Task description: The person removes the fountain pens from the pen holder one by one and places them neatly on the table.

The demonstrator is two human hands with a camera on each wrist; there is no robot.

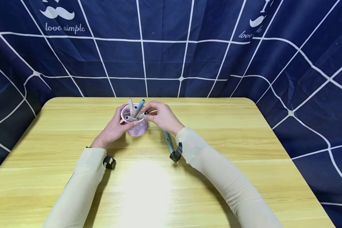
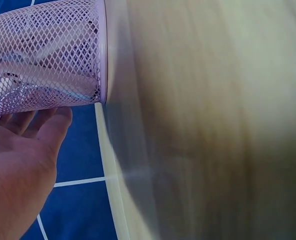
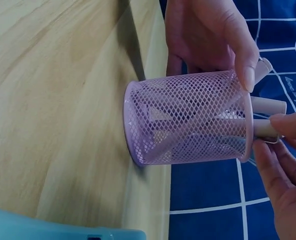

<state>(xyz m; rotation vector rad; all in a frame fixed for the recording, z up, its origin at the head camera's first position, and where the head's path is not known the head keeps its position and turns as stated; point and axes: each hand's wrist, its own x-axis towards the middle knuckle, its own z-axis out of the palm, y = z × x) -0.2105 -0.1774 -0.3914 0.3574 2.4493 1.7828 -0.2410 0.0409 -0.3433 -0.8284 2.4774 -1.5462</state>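
Observation:
A lilac mesh pen cup (image 1: 138, 129) stands upright near the table's far edge. My left hand (image 1: 113, 129) holds it from the left, thumb on the front of the rim and fingers round the far side. Several pale pens (image 1: 130, 107) and one blue pen (image 1: 141, 104) poke out of the top at different slants. At the rim's right side, my right hand (image 1: 164, 116) pinches the end of a pale pen (image 3: 264, 128) between thumb and finger. Its lower part is inside the cup, seen through the mesh (image 3: 188, 122).
A second blue pen (image 1: 168, 142) lies on the wooden table (image 1: 239, 152), just left of my right wrist and partly covered by the wrist camera (image 1: 175, 154). A dark blue curtain (image 1: 162, 60) with white lines hangs behind the table and on both sides.

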